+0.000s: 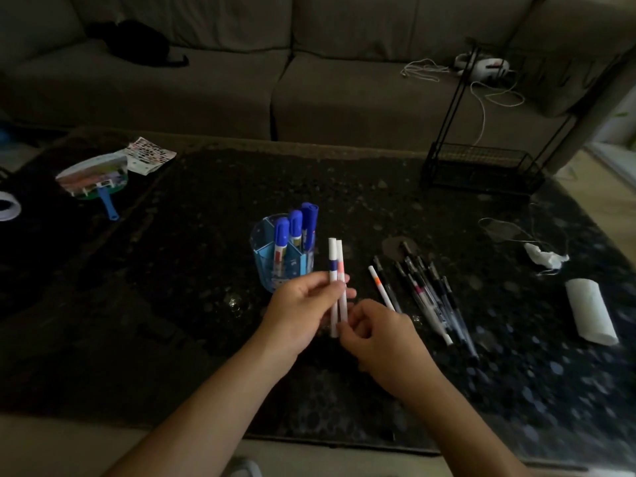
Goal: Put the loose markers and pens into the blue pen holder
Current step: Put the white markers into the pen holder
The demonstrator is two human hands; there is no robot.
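Two white pens [335, 280] are standing upright in the left hand [303, 311], pinched between its fingers, while the right hand [382, 342] is gripping their lower ends. Just left of them, the blue pen holder [275, 263] is holding three blue-capped markers [296, 228]; right, loose pens [426, 294] are lying.

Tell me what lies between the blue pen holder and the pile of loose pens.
In the head view, two white pens held upright by the left hand stand between the blue pen holder and the pile of loose pens.

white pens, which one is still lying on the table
The white pen with the orange band, beside the dark pens; the blue-banded and pink-banded ones are held upright.
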